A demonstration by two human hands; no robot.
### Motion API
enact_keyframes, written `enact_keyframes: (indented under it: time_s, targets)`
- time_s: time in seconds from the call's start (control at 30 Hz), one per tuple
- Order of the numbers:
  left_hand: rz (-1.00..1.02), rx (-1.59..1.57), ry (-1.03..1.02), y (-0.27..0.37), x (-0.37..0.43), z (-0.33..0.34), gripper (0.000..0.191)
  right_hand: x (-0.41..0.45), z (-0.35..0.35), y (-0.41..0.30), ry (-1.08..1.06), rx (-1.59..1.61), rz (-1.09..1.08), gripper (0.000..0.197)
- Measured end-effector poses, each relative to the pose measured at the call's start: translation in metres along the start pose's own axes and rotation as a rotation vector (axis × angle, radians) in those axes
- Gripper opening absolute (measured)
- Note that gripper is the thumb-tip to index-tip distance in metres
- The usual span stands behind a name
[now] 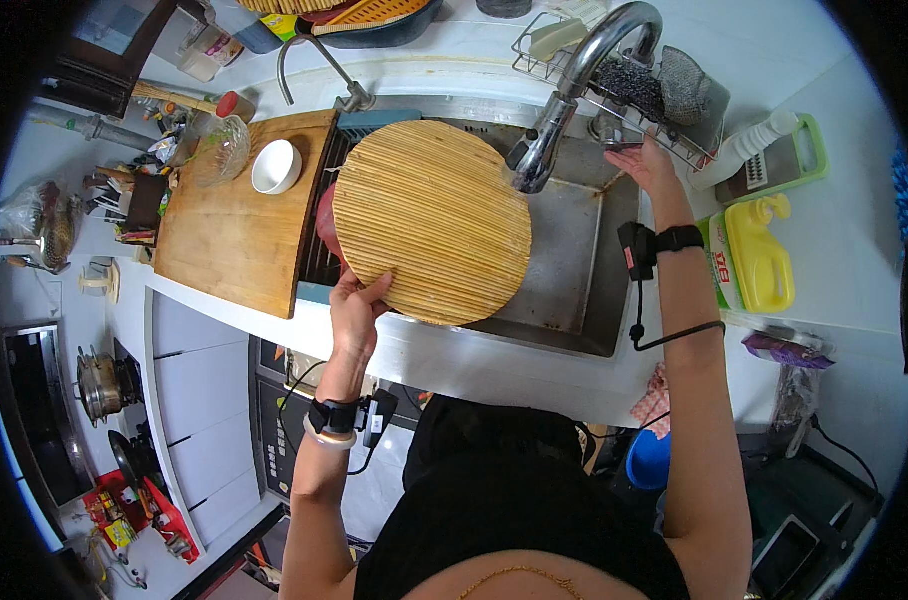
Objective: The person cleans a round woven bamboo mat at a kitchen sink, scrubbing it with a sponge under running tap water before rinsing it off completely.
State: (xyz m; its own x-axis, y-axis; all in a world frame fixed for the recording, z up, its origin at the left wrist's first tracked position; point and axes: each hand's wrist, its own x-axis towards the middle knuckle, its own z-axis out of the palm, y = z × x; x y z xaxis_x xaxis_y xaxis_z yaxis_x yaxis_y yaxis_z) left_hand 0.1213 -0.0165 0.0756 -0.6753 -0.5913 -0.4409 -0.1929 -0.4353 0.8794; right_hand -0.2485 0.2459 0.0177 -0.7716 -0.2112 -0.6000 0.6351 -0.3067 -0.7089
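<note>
My left hand [356, 307] grips the near-left rim of a round mat of pale slats, perhaps reed or bamboo [435, 225], thumb on top. Tilted over the left part of the stainless steel sink [559, 262], the mat hides much of the basin. Its right edge is close under the pull-down spray head of the chrome faucet [540, 142]. At the faucet's base, my right hand [647, 165] has its fingers at the lever [623, 145]. Something reddish [326, 221] shows partly behind the mat, over a dark rack.
A wooden cutting board [236, 232] bears a white bowl [277, 166] and a clear glass bowl [225, 154]. Behind my right hand stands a wire rack [694, 139] with scrubbers. A yellow jug [758, 259] and a green-framed grater [776, 165] are at right. A thin second tap [323, 56] rises behind the board.
</note>
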Motion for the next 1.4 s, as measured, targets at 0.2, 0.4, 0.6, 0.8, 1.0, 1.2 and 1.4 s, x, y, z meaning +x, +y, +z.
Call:
enact_keyframes:
  time_s: [0.2,0.4,0.6,0.8,1.0,1.2,1.4]
  targets:
    - [0.032,0.063,0.029,0.000,-0.002,0.000,0.020,0.023,0.011,0.013,-0.019,0.036,-0.082,0.032]
    - [0.021,0.001,0.031,-0.002,0.002,0.008,0.020,0.026,0.004,0.009,0.047,0.094,-0.069,0.034]
    - [-0.018,-0.014,0.015,-0.009,0.004,0.010,0.023,0.026,0.004,0.013,0.018,0.190,-0.079,0.028]
    - [-0.006,-0.045,0.014,-0.017,0.006,0.019,0.018,0.014,0.010,0.012,0.007,0.139,-0.120,0.033]
    - [-0.028,-0.073,0.032,-0.020,0.006,0.027,0.019,0.003,0.014,0.011,0.008,0.186,-0.097,0.039]
    - [-0.066,-0.121,-0.006,-0.021,0.007,0.033,0.019,-0.016,0.001,0.027,0.098,0.084,0.023,0.060]
    - [-0.092,-0.166,-0.003,-0.020,0.003,0.031,0.020,-0.093,0.018,0.099,-0.110,-0.863,0.119,0.064]
